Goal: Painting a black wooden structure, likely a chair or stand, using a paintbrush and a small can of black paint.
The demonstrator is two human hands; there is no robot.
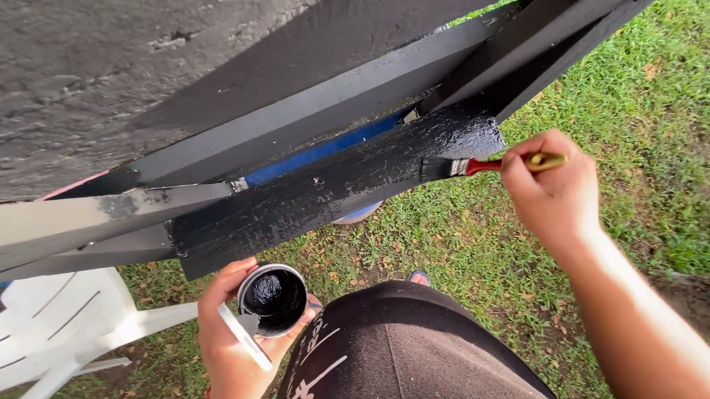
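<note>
Paintbrush [457, 168], gripped in the right hand [552, 189], lays wet black paint at the right end of the wooden plank [331, 191], mostly coated, grey boards [45, 225] at left bare, while left-hand fingers [219, 289] hold the paint can [272, 299].

An outdoor yard or garden: green grass [655, 122] with fallen leaves underfoot, a white plastic chair [49, 332], and black-painted planks [322, 185] propped above the lawn.
</note>
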